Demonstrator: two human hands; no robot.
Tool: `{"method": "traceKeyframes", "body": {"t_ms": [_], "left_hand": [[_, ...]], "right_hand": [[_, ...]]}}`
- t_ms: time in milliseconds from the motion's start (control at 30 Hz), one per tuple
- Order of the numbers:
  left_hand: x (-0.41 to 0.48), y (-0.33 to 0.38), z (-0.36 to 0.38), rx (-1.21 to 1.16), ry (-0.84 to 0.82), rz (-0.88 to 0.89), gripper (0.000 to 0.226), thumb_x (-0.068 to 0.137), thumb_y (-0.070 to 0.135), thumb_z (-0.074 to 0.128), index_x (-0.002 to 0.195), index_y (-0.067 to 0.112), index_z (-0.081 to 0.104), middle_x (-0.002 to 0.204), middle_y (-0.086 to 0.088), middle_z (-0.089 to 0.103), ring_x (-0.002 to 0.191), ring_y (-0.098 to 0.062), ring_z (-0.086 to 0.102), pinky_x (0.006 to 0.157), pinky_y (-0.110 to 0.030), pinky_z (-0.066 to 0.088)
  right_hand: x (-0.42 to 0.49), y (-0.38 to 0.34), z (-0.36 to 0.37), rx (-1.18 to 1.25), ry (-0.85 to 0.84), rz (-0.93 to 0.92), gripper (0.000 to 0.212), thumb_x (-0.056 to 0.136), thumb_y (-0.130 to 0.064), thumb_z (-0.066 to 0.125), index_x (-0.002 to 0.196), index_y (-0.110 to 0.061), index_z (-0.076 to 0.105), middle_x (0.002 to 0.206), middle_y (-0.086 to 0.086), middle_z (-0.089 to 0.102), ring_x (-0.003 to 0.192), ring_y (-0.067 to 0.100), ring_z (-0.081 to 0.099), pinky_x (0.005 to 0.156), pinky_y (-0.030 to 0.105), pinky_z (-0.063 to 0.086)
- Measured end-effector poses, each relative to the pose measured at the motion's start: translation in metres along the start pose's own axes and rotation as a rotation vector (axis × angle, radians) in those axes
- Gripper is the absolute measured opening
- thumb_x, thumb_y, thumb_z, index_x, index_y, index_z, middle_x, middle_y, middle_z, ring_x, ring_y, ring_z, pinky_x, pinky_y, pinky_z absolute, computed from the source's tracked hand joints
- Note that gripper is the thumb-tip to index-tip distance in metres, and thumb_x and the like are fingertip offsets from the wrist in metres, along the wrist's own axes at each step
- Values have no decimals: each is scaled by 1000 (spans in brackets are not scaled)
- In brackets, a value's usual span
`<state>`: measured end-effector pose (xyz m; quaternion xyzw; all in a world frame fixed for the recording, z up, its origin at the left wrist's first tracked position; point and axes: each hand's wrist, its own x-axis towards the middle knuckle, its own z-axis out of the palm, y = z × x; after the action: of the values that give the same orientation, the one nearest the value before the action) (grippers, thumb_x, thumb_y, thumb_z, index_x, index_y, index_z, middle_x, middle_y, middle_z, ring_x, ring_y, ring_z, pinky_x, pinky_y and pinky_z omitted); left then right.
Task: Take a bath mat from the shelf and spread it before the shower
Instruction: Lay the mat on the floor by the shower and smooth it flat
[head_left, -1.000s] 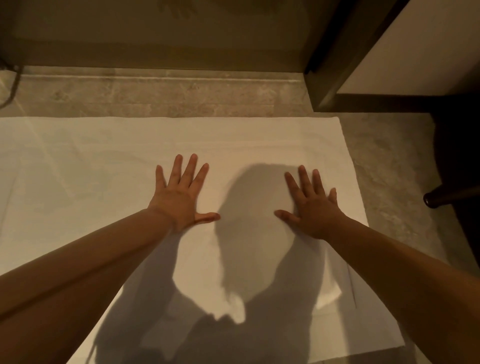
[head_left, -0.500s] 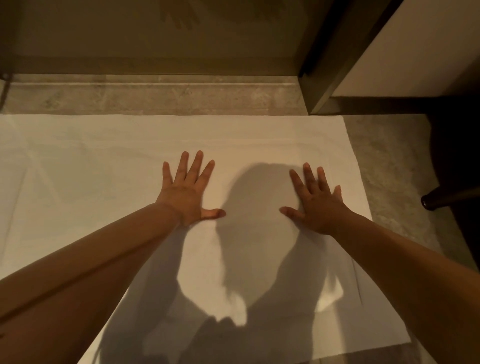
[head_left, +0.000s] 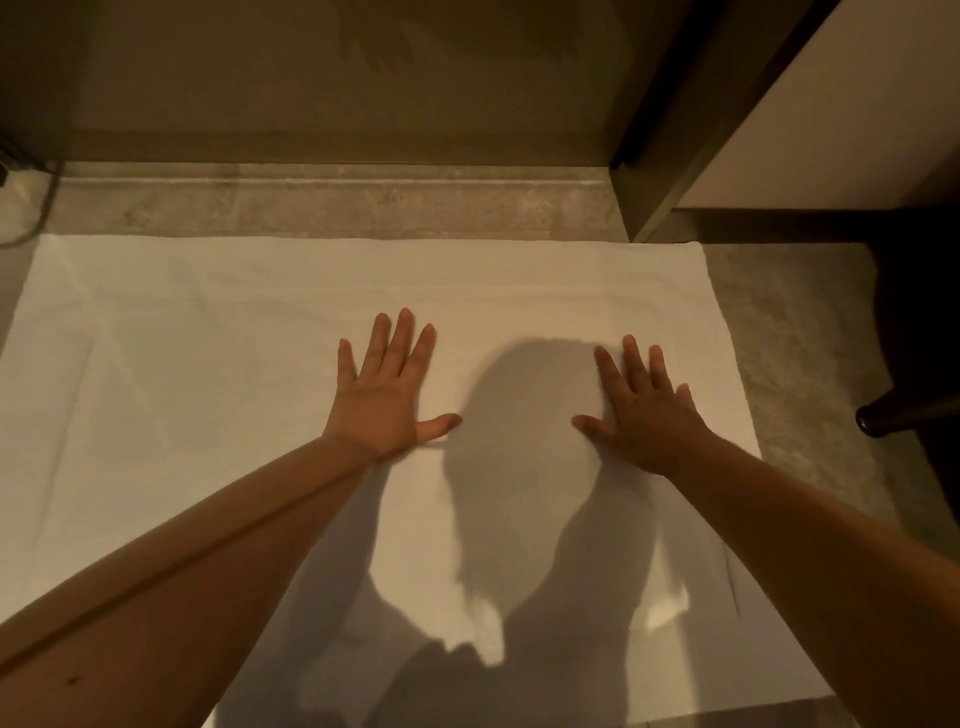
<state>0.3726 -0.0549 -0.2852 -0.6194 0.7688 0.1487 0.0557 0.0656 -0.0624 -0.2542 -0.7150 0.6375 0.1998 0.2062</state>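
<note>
I see a grey stone floor (head_left: 810, 332) in a dim bathroom with warm light. A low stone step (head_left: 332, 202) runs along the far side, and the shower glass (head_left: 311, 78) stands behind it. A dark frame post (head_left: 675, 130) comes down at the right end of the step, with a pale wall (head_left: 831, 104) beside it. A dark furniture leg (head_left: 904, 415) pokes in from the right edge.

The white bath mat (head_left: 182, 389) lies flat on the floor, its far edge just beside the step. The left hand (head_left: 379, 400) rests flat on the mat, fingers straight and spread. The right hand (head_left: 649, 421) lies flat on it too, fingers straight, near the mat's right side.
</note>
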Motion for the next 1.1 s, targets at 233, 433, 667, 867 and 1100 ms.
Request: {"method": "traceKeyframes", "body": {"t_ms": [233,433,667,867,1100], "left_hand": [[-50,-53,9,39,50,-49,71,88,66,0,145,29,-21,154,0,-26,140,-20,-27,114,-54,-8],[-83,-114,2,26,9,-186,72,85,66,0,143,30,-25,152,3,-30,139,-20,-28,113,-54,-8],[-122,-169,-3,3,-67,-320,76,80,72,-1,139,32,-31,149,3,-35,138,-23,-30,112,-57,-5],[-134,-176,-15,38,-203,-407,75,88,67,6,134,26,-35,145,-2,-39,138,-30,-29,113,-58,-1],[-145,-155,-18,91,-119,-151,73,93,59,15,143,25,-25,152,-5,-31,140,-28,-26,113,-57,0]], "right_hand": [[-14,-67,24,23,166,-124,83,85,-70,20,145,-27,-19,155,7,-22,141,27,-21,114,51,-2],[-9,-145,20,-27,114,-252,86,85,-70,28,146,-28,-16,156,8,-22,142,29,-19,114,55,0],[-10,-209,28,-106,103,-272,90,81,-75,28,145,-30,-18,155,14,-22,141,38,-19,111,63,4],[-12,-224,25,-120,91,-266,93,78,-77,31,146,-32,-16,156,12,-21,140,41,-18,111,64,8],[-22,-210,28,-15,146,-141,89,82,-70,37,146,-31,-10,158,7,-15,142,39,-12,108,65,17]]}}
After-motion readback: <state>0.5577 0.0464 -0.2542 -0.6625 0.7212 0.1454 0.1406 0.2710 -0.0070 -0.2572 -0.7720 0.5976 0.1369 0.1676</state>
